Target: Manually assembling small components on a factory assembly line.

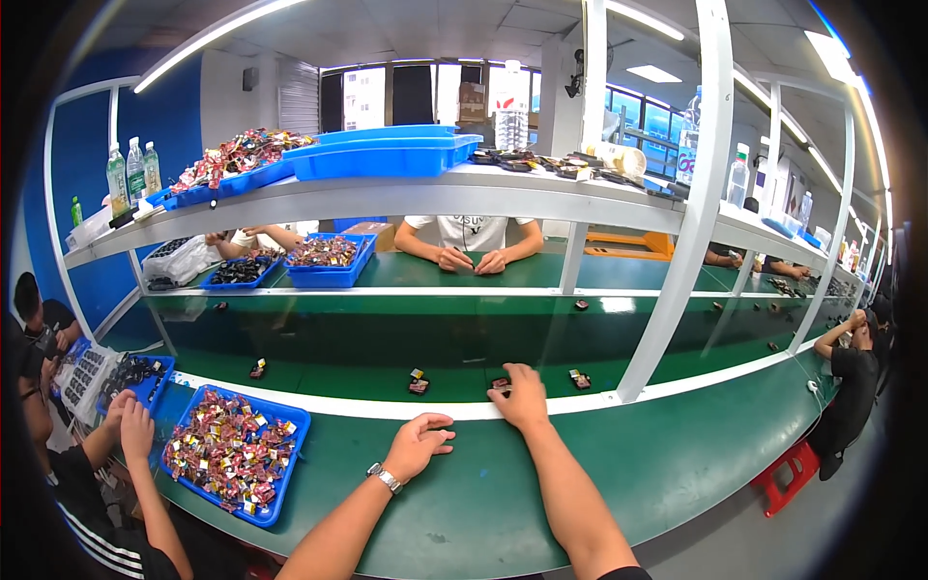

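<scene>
Forearms (338, 527) are spanning the workbench (677, 454): left hand (416, 448) hovering half-open, right hand (523, 397) touching an electronic module (499, 384), grip unclear. It is looking light, stiff, fragile; edges are suiting grasp.

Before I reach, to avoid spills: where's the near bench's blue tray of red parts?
In the head view, the blue tray sits lower left on the green bench, left of the wearer's left hand.

**Silver watch (389, 478), black sleeve (626, 574)**

At seven o'clock, the watch circles the wrist of the bare left hand (419, 447): a shiny metal link band, with a small case toward ten o'clock. The right hand (523, 396) is bare too; at five o'clock, that arm's sleeve shows only a plain dark edge.
</scene>
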A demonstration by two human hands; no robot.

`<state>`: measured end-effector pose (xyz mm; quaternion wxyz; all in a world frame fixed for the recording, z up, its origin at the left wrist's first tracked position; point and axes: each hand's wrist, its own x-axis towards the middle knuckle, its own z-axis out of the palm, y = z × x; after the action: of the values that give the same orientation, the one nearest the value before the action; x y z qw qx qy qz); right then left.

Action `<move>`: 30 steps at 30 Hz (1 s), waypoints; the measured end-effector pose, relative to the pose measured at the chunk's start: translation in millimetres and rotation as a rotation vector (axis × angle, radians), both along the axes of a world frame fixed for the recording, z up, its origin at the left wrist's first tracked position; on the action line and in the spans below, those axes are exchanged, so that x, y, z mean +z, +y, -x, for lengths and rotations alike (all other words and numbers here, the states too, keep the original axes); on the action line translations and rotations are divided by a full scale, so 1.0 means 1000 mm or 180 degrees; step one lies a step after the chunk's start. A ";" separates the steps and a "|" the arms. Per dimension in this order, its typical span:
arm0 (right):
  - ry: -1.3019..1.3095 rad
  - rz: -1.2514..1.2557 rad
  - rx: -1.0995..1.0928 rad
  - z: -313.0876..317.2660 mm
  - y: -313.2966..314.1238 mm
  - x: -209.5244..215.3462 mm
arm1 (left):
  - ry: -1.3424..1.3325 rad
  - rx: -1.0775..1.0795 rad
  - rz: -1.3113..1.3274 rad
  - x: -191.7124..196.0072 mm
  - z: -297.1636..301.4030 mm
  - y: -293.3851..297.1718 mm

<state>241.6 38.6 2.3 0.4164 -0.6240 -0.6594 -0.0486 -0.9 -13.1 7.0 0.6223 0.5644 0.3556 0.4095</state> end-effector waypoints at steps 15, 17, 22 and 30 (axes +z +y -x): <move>0.0327 0.0414 -0.2103 -0.127 -0.011 -0.007 | 0.0011 -0.0215 0.0028 0.003 0.005 0.005; 0.0755 -0.0021 -0.1594 -0.124 -0.022 -0.012 | 0.0001 -0.0214 0.0004 -0.001 0.004 0.006; 0.1573 0.0183 0.0217 -0.028 -0.072 0.002 | -0.0119 -0.0174 0.0183 0.003 0.010 0.005; 0.0471 0.0484 0.2105 0.037 -0.103 0.042 | -0.0438 -0.0869 0.0573 0.004 0.021 0.010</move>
<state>204.7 -64.3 44.7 0.4086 -0.4077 -0.7957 0.1836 -22.0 -2.6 11.0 0.7430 0.5202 0.2674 0.3254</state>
